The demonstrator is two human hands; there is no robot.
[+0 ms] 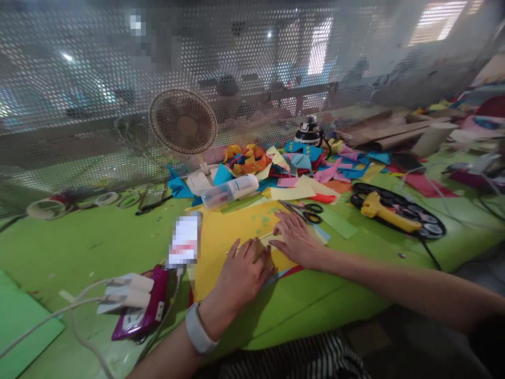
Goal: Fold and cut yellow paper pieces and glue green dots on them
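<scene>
hands flat on yellow paper at the near bench edge

left hand lay open, pressing a small folded yellow piece onto the yellow sheet; right hand lay open just beyond, fingertips on the same sheet, grasping nothing. folded piece sat between both hands, nearer the left, its long axis running left to right along the crease. scissors lay just past the right hand, glue bottle farther back, yellow glue gun well off to the right on the green bench.
</scene>
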